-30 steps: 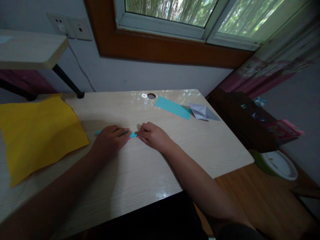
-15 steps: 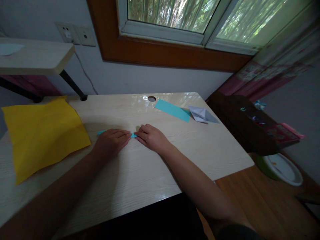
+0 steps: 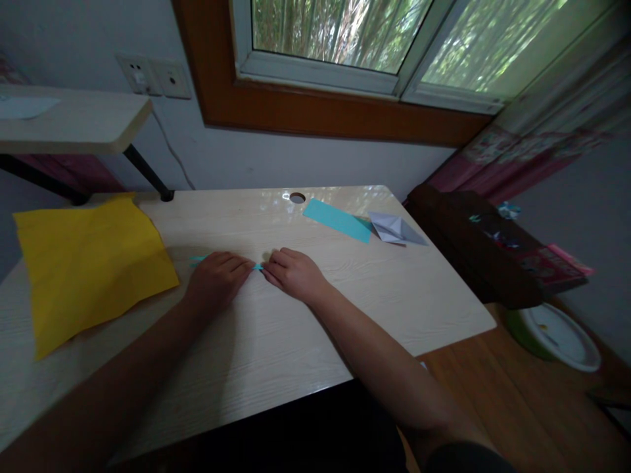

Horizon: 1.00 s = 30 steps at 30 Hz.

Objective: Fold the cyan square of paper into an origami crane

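Head view: the left hand (image 3: 219, 278) is closing over a narrow folded strip of light-blue paper (image 3: 257, 267) on the pale wood-grain table (image 3: 280, 348), and the right hand (image 3: 296, 274) is pinching it nearer its right end. Less blue is showing between the fingertips than a second ago, probably meaning the fold is being pressed narrower. Its long axis is running left to right, the left end pointing toward the flat yellow sheet (image 3: 98, 269).

A yellow sheet (image 3: 96, 276) lies on the left side of the desk (image 3: 290, 348), in front of a raised shelf (image 3: 93, 118) with black legs (image 3: 148, 172). A cable (image 3: 172, 152) runs down from the wall outlets (image 3: 169, 79). A brown-framed window (image 3: 330, 36) is located beyond the desk. A curtain (image 3: 532, 118) hangs at the right, near a dark brown furniture unit (image 3: 438, 236); a green-and-white basin (image 3: 564, 335) is positioned right of the desk.
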{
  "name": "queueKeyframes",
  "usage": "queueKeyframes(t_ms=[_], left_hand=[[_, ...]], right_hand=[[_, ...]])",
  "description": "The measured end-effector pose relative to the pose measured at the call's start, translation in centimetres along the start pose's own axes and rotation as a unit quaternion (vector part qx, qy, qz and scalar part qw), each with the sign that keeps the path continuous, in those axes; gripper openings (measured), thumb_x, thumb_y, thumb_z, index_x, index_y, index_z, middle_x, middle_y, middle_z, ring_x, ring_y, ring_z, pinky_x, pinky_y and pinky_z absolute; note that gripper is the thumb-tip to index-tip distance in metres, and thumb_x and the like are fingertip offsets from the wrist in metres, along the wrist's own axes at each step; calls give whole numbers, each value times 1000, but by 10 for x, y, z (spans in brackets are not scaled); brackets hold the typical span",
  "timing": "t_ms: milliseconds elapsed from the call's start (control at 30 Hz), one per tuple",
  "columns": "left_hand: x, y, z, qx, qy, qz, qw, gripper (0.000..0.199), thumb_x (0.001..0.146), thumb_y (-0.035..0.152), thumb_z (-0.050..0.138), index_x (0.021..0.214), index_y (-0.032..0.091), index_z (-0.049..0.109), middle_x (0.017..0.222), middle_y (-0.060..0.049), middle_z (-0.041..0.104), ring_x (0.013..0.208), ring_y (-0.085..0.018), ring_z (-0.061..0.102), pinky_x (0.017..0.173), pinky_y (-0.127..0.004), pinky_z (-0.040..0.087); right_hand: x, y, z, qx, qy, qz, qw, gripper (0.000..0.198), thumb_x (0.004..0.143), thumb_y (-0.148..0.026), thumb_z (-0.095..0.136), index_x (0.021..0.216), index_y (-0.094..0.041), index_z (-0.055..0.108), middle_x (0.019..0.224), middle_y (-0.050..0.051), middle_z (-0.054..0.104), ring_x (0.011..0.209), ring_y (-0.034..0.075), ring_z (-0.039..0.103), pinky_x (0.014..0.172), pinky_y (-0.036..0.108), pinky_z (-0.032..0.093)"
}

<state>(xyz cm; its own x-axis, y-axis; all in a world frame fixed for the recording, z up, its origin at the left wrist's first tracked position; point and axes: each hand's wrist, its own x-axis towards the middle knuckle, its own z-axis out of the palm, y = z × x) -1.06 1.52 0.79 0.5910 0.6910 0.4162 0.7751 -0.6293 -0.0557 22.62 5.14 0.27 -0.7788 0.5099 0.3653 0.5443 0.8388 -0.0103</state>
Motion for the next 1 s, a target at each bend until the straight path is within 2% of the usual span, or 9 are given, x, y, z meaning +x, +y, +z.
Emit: queueKeyframes(t_ms=[167,400,500,667,900,1000], left_hand=[[-1,2,-3,7,5,-1,1000,23,99,17,55,111,19,74,107,-10,77,95,-28,71,87,-45,55],[0,6,-2,21,40,-6,999,22,102,21,53,112,20,73,107,-8,78,95,-25,71,90,-42,55],[2,8,-2,28,31,-12,999,23,102,25,54,114,19,73,109,-9,77,98,-26,71,90,-43,55],[1,11,-1,34,11,-17,999,23,100,19,54,111,18,74,104,-10,78,96,-28,71,86,-44,54],[-4,7,1,46,29,-14,998,24,99,17,54,110,17,75,99,-10,79,89,-27,72,85,-44,56],[-4,7,2,55,38,-13,998,24,100,18,53,109,17,75,99,-10,79,89,-26,73,86,-42,56]], right_hand=[[0,-3,-1,-8,11,18,1000,34,107,-38,46,119,-16,70,103,10,68,96,22,56,80,36,45],[1,-5,1,-39,24,37,998,27,107,-27,47,105,-16,72,92,8,67,86,21,53,71,35,39],[2,-8,-1,-47,24,43,998,27,106,-24,47,100,-16,72,90,8,67,84,21,52,70,36,37],[3,-14,-3,-60,27,33,997,27,106,-24,47,96,-16,70,88,7,66,82,20,53,68,36,34],[2,-16,-3,-53,18,39,998,22,106,-25,49,107,-18,70,93,7,68,87,20,55,72,35,37],[5,-17,-2,-59,17,43,997,22,106,-24,49,104,-17,69,93,7,68,88,21,55,72,36,37]])
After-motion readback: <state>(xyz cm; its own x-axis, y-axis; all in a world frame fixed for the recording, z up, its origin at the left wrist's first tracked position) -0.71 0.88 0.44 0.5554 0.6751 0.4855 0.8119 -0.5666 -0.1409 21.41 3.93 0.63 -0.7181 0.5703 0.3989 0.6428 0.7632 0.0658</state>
